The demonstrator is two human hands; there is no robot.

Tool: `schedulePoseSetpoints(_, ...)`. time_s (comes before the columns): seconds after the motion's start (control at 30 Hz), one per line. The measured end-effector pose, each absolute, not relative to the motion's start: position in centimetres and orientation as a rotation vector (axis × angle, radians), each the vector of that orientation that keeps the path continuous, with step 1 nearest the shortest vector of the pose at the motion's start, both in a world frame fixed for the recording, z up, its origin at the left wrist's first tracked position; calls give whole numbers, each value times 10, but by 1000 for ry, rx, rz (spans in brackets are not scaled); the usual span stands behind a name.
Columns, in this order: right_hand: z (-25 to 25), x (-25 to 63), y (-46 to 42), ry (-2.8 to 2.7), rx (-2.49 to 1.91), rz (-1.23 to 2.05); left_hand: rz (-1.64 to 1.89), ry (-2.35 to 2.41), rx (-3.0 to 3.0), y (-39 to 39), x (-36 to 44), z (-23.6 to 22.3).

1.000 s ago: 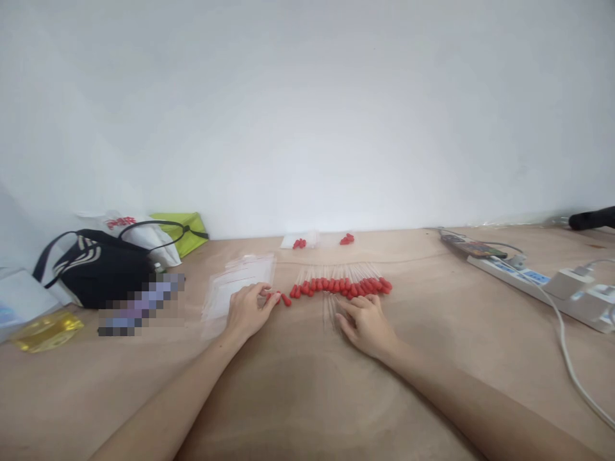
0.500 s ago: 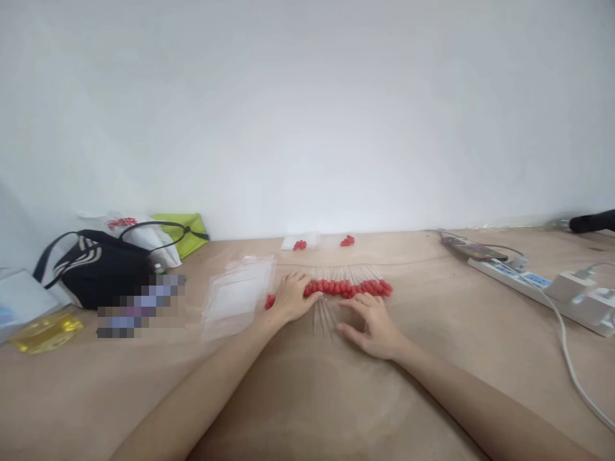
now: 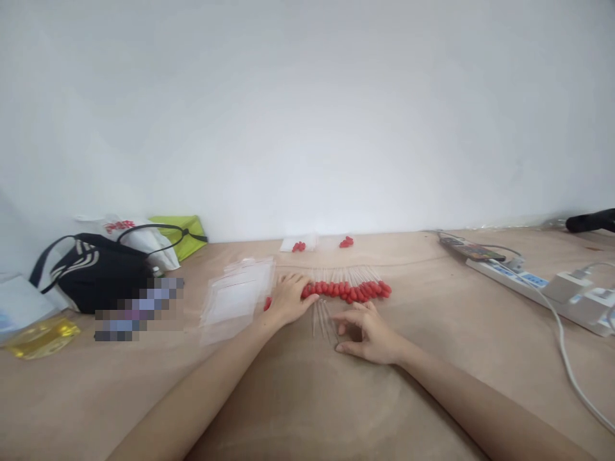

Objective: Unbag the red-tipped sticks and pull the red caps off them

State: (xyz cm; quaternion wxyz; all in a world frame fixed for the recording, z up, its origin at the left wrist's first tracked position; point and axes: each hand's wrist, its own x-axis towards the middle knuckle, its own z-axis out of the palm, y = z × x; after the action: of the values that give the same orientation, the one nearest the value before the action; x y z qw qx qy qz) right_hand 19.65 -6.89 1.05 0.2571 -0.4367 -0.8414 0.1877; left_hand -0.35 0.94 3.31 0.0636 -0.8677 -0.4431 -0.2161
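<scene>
A row of thin clear tubes with red bulb ends (image 3: 353, 292) lies across the middle of the table, looking like droppers. My left hand (image 3: 288, 299) rests flat over the row's left end, its fingers stretched out and the thumb beside the bulbs. Several clear stems (image 3: 321, 320) point towards me between my hands. Just right of these stems is my right hand (image 3: 368, 334), thumb and fingers apart. Its thumb tip is close to the end of one stem; whether they touch I cannot tell. One more red bulb (image 3: 268, 303) shows left of my left hand.
Flat clear plastic bags (image 3: 235, 294) lie left of my hands. Two small red clusters (image 3: 298, 246) sit by the wall on bags. A black bag (image 3: 103, 272) and yellow packet (image 3: 43, 338) stand far left. A power strip (image 3: 533, 280), phone (image 3: 472, 250) and white cable (image 3: 560, 326) are right.
My right hand has drawn slightly towards me, and its thumb and index finger have spread wider. My left hand stays over the row's left end. The view has shifted a little.
</scene>
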Motion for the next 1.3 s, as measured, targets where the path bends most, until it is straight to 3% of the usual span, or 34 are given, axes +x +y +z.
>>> schedulePoseSetpoints(0.37, 3, 193, -69, -2090, -1178, 425, -647, -1243, -2705, 25, 11, 26)
schedulePoseSetpoints(0.57, -2, 198, -64, -1923, -1195, 311, -1176, -1369, -2580, 9, 2, 23)
schedulePoseSetpoints(0.73, -3, 207, -60, -1890, -1126, -38, -1492, -1438, -2710, -22, -20, 14)
schedulePoseSetpoints(0.9, 1, 206, -65, -2066, -1096, -307, -1455, -1214, -3064, -40, -23, 7)
schedulePoseSetpoints(1.3, 0, 192, -68, -2240, -1093, -217, -1147, -977, -2961, -48, -8, 10)
